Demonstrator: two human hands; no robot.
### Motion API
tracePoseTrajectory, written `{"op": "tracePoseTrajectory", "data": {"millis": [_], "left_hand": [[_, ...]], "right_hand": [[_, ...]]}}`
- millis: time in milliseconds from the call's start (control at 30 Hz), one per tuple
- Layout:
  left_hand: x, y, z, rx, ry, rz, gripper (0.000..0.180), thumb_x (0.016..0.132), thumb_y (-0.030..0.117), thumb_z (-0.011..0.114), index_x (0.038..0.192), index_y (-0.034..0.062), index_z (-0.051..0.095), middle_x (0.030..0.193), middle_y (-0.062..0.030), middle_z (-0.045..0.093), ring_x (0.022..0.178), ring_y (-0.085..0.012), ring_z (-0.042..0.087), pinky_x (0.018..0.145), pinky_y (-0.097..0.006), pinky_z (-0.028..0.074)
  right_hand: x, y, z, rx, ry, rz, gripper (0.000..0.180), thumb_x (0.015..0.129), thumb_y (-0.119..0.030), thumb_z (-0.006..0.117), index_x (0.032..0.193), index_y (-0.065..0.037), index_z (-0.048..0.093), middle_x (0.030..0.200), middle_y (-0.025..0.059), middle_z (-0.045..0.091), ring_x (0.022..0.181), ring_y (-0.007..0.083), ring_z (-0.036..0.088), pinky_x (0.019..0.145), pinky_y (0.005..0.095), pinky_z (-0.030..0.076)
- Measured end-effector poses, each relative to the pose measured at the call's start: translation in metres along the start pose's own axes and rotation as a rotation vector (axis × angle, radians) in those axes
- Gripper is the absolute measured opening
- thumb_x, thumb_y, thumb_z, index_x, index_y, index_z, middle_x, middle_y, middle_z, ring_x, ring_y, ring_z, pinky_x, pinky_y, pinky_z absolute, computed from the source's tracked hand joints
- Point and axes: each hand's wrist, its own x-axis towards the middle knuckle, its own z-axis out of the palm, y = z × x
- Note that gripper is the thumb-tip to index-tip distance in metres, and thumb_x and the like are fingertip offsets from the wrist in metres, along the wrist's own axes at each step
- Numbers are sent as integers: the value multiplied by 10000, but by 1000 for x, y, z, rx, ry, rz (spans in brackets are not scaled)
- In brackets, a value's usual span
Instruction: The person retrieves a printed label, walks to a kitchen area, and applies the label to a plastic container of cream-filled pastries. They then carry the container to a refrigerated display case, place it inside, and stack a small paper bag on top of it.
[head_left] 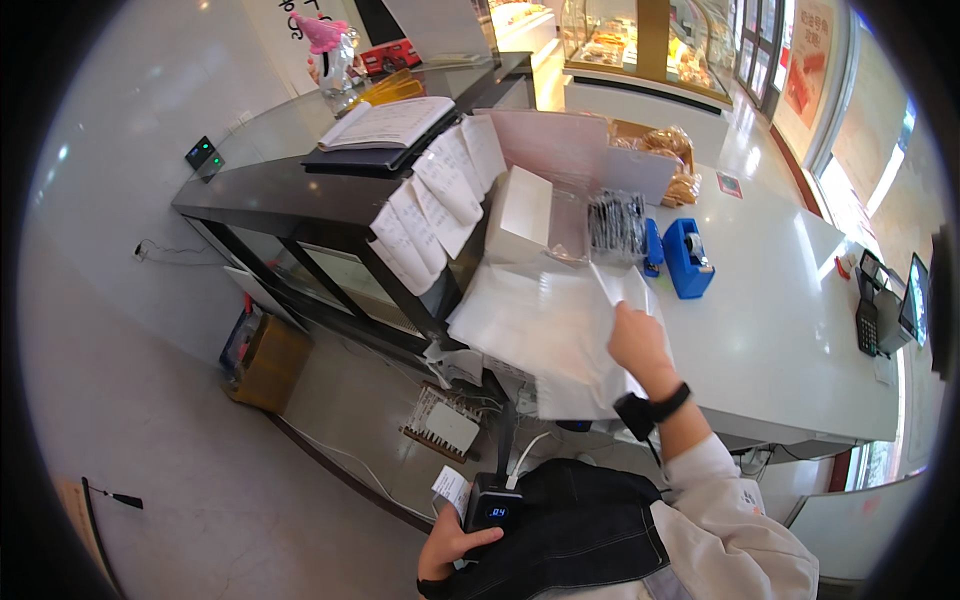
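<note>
1. Sheets (540, 320): thin, white, translucent, spread over the near left part of the bench (780, 330), in front of the white box (518, 220); their lower edge reaches over the near rim.
2. Right hand (642, 342): curled down at the right side of the sheets, beside a raised fold. The fingertips are hidden; whether they are clamped on the film or merely pressed together against it cannot be told.
3. Left hand (452, 545): low, at the apron (585, 510), thumb laid across the black device (491, 508), with the slip (452, 486) just beside. The other fingers are hidden, so what they clamp cannot be told.
4. Handling: film this thin probably clings and creases; a light pinch near one edge, drawn flat rather than upward, should part a single layer best.
5. Support: the overhang may let the sheets slide off; keeping most of their area on the bench would steady them.
6. Clearance: the stapler (653, 248) and tape dispenser (689, 260) stand beyond the right hand; a low, short pull should avoid them. The white cable (526, 455) at the device could snag.
</note>
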Motion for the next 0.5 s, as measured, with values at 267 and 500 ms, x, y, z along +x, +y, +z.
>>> {"op": "tracePoseTrajectory", "data": {"millis": [267, 500], "left_hand": [[-17, 5, -6, -339, 38, 62, 673, 692, 56, 739, 1279, -84, 439, 1107, -233, 635, 911, -304, 670, 832, -403, 537], [-20, 28, -13, -389, 38, 70, 616, 693, 45, 722, 1243, -89, 480, 1117, -229, 639, 902, -303, 678, 811, -396, 545]], "right_hand": [[-22, 1, -161, 636, 84, -454, 141, 899, -74, 549, 1028, -18, 543, 842, 179, 651, 807, 304, 660, 709, 384, 487], [84, -48, -71, 456, -254, -593, 318, 897, -166, 572, 1179, -18, 574, 987, 210, 672, 932, 350, 656, 833, 395, 507]]}}
